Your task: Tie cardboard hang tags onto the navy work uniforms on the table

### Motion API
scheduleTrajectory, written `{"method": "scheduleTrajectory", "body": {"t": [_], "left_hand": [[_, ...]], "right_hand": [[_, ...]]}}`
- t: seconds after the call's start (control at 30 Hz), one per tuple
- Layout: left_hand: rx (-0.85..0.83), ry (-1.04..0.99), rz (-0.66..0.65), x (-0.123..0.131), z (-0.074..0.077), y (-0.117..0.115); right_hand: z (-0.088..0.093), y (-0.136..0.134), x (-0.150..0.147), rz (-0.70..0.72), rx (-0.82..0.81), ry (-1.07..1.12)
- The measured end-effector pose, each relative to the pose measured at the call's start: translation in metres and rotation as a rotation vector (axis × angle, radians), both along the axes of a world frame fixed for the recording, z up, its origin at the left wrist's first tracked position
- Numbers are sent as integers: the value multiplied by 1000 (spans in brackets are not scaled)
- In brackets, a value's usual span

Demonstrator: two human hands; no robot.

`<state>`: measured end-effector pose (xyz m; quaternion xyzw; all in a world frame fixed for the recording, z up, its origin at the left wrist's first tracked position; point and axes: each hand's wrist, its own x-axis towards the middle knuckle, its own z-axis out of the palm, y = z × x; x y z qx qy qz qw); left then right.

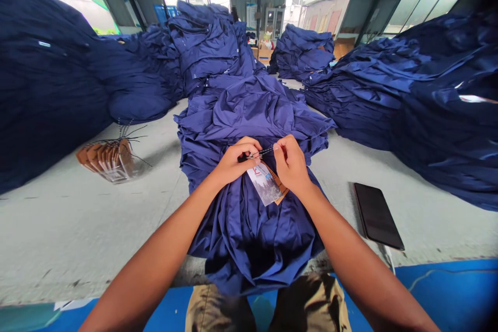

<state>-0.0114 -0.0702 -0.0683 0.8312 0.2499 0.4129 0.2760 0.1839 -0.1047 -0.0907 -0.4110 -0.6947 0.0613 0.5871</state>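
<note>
On the left of the pale grey tabletop (155, 212) stands a bunch of brown card tags (107, 158) with black-and-white strings, apart from both hands. At the centre, on a crumpled navy-blue fabric garment (249, 109), the left hand (241, 160) has its fingers curled in, thumb and fingertips pinching a thin black-and-white string (267, 151). Below this pinch hangs a white-and-grey printed card tag (265, 188), lying over a brown card tag (282, 197). The right hand (291, 163) is nearly closed, thumb and forefinger gripping the string's other end. Further right lies a black flat phone (378, 216), well apart from the hands.

The large navy fabric pile (46, 78) at left is cut off by the frame. The left fingers hide part of the string, so whether they also grip the printed tag's corner I cannot tell. The brown tag is mostly covered; the small print is unreadable.
</note>
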Motion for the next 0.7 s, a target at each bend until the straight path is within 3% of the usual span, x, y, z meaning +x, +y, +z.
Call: {"method": "scheduleTrajectory", "body": {"t": [0.17,0.37,0.53,0.7], "left_hand": [[71,-29,101,5,-6,-4],[41,-55,128,4,-9,-1],[-157,-122,53,-5,-7,5],[-344,-285,-38,-9,-6,7]], "right_hand": [[1,-1,0,22,29,-13],[-5,6,6,-61,-8,0],[-13,11,4,-96,-58,-11],[-16,7,-5,-81,-7,-153]]}}
